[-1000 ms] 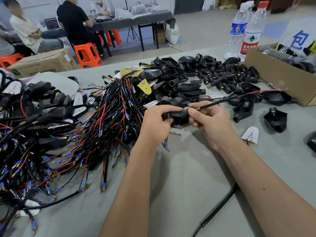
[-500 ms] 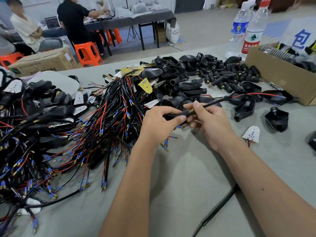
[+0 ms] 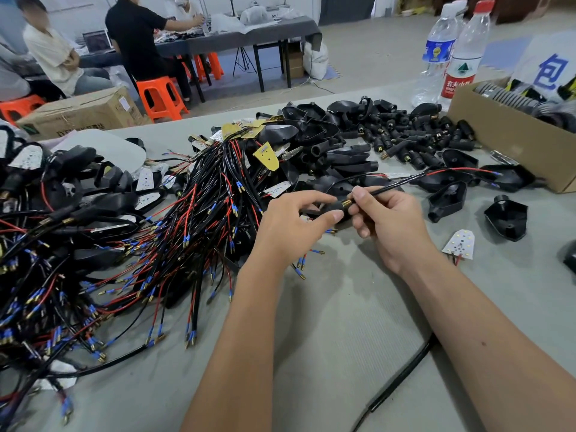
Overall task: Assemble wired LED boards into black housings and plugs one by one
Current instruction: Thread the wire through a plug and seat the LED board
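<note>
Head view: left hand [image 3: 291, 227] gripped the black plug [image 3: 331, 209], steadying it; right hand [image 3: 388, 224] pinched the black cable [image 3: 381, 190] just behind the brass collar [image 3: 346, 203], probably to seat it. Fingers [image 3: 358, 194] held narrow. Loose plugs [image 3: 414, 141] lay on the desk [image 3: 327, 307] beyond the fingers. Versus 0.5 s ago, the grip was unchanged.

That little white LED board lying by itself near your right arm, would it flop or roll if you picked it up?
The white LED board looks flat and stiff, so probably no flopping or rolling. It seems thin, likely light. Its short wires would probably dangle.
</note>
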Available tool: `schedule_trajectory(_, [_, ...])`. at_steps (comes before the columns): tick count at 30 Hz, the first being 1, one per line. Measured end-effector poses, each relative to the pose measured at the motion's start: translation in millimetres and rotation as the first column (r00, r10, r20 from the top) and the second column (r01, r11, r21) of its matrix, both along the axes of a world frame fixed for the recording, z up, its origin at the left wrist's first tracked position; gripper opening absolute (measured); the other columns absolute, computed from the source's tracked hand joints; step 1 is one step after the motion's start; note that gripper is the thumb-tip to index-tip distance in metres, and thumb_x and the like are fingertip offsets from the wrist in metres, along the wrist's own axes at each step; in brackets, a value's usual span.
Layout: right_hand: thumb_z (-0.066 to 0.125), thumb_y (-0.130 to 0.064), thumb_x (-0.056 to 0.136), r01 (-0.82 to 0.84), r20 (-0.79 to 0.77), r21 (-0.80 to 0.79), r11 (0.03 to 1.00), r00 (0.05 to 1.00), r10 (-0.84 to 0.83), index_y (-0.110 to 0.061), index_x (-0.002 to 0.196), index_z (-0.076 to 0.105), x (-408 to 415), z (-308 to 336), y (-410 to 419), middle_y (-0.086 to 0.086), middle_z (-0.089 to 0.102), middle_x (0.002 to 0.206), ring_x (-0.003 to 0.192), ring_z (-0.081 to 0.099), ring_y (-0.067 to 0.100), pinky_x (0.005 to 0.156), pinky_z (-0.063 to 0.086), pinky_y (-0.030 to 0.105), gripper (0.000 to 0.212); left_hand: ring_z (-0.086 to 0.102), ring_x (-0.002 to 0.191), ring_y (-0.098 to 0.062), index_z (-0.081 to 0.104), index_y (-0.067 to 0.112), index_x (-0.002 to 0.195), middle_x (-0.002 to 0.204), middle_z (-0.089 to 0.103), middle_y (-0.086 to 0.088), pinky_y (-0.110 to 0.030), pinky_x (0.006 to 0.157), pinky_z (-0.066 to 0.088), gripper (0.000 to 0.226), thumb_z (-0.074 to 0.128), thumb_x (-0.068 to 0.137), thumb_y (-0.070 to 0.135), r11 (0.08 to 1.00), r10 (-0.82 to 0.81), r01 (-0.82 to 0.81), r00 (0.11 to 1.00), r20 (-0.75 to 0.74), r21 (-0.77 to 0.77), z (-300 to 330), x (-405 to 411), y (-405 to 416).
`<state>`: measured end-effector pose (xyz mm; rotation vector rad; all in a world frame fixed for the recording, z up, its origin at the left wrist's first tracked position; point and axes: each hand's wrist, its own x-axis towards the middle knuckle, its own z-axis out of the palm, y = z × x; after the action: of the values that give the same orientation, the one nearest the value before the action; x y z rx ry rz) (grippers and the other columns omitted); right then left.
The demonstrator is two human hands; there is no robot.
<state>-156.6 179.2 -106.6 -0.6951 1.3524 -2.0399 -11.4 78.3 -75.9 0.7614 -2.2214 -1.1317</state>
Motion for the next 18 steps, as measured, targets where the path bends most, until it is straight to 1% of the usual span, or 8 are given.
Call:
schedule_trajectory(3, [0.068, -0.015, 0.098, 0.021, -0.009, 0.013, 1.0, 1.0, -0.021, -0.007, 0.084, 0.072, 1, -1, 0, 0.005, 0.066, 0.066, 0.047, 0.053, 0.011, 0.039, 0.038, 0.019, 0.017, 0.073, 0.065, -0.018, 0.08, 0.031, 0.099, 0.086, 0.076, 0.009, -0.049, 0.079, 0.062, 0.011, 0.078, 0.089, 0.031, 1.0, -0.013, 0.014, 1.0, -0.02, 0.019, -2, -1, -1])
schedule_trajectory(5, [0.068, -0.015, 0.099, 0.051, -0.006, 0.022, 0.998, 0.999, -0.05, -0.006, 0.084, 0.071, 3, 0, -1, 0.004, 0.066, 0.064, 0.047, 0.053, 0.01, 0.039, 0.038, 0.019, 0.017, 0.073, 0.064, -0.018, 0.081, 0.03, 0.098, 0.084, 0.077, 0.008, -0.048, 0.079, 0.063, 0.01, 0.078, 0.089, 0.028, 0.999, -0.009, 0.01, 1.0, -0.023, 0.032, -3, 0, -3])
schedule_trajectory(6, [0.068, -0.015, 0.099, 0.084, 0.023, 0.019, 0.996, 0.996, -0.085, -0.005, 0.084, 0.069, 3, 1, -1, 0.002, 0.065, 0.063, 0.047, 0.052, 0.009, 0.039, 0.038, 0.018, 0.018, 0.073, 0.064, -0.018, 0.082, 0.03, 0.098, 0.083, 0.077, 0.008, -0.047, 0.078, 0.063, 0.01, 0.078, 0.089, 0.028, 0.999, -0.004, 0.005, 1.0, -0.021, 0.042, -3, 1, -4])
schedule_trajectory(8, [0.066, -0.014, 0.1, 0.191, 0.16, -0.001, 0.982, 0.969, -0.189, -0.004, 0.084, 0.067, -5, 4, 1, -0.001, 0.064, 0.06, 0.047, 0.051, 0.006, 0.039, 0.036, 0.017, 0.019, 0.074, 0.064, -0.019, 0.082, 0.028, 0.096, 0.08, 0.077, 0.006, -0.046, 0.077, 0.064, 0.009, 0.078, 0.089, 0.025, 0.998, 0.016, -0.015, 1.0, -0.017, 0.067, -4, 4, -8])
schedule_trajectory(10, [0.064, -0.014, 0.101, 0.259, 0.284, -0.024, 0.966, 0.928, -0.242, -0.005, 0.084, 0.065, -14, 9, 4, -0.002, 0.062, 0.058, 0.047, 0.051, 0.005, 0.04, 0.035, 0.016, 0.02, 0.072, 0.064, -0.021, 0.082, 0.023, 0.093, 0.079, 0.077, 0.001, -0.047, 0.076, 0.065, 0.006, 0.077, 0.09, 0.021, 0.993, 0.022, -0.017, 0.999, -0.043, 0.116, -4, 8, -12])
schedule_trajectory(13, [0.064, -0.016, 0.101, 0.214, 0.313, -0.03, 0.976, 0.93, -0.194, -0.005, 0.085, 0.066, -12, 10, 5, 0.002, 0.063, 0.064, 0.049, 0.053, 0.007, 0.041, 0.037, 0.016, 0.019, 0.07, 0.067, -0.023, 0.081, 0.019, 0.093, 0.081, 0.077, -0.007, -0.049, 0.075, 0.065, 0.005, 0.076, 0.092, 0.019, 0.984, -0.001, 0.014, 0.997, -0.073, 0.176, -2, 9, -15])
schedule_trajectory(16, [0.063, -0.017, 0.102, 0.153, 0.29, -0.043, 0.987, 0.948, -0.134, -0.003, 0.09, 0.066, -6, 10, 2, 0.002, 0.063, 0.064, 0.051, 0.053, 0.008, 0.042, 0.037, 0.016, 0.018, 0.071, 0.066, -0.022, 0.081, 0.023, 0.094, 0.082, 0.078, -0.006, -0.05, 0.077, 0.064, 0.006, 0.076, 0.092, 0.022, 0.979, -0.046, 0.059, 0.997, -0.068, 0.195, -3, 8, -13])
schedule_trajectory(18, [0.062, -0.017, 0.102, 0.145, 0.269, -0.035, 0.989, 0.954, -0.13, -0.002, 0.091, 0.066, -5, 11, 3, 0.002, 0.063, 0.064, 0.051, 0.053, 0.008, 0.042, 0.037, 0.017, 0.019, 0.072, 0.067, -0.023, 0.081, 0.023, 0.096, 0.082, 0.078, -0.006, -0.05, 0.077, 0.064, 0.007, 0.076, 0.091, 0.023, 0.978, -0.049, 0.061, 0.997, -0.064, 0.199, -4, 9, -14])
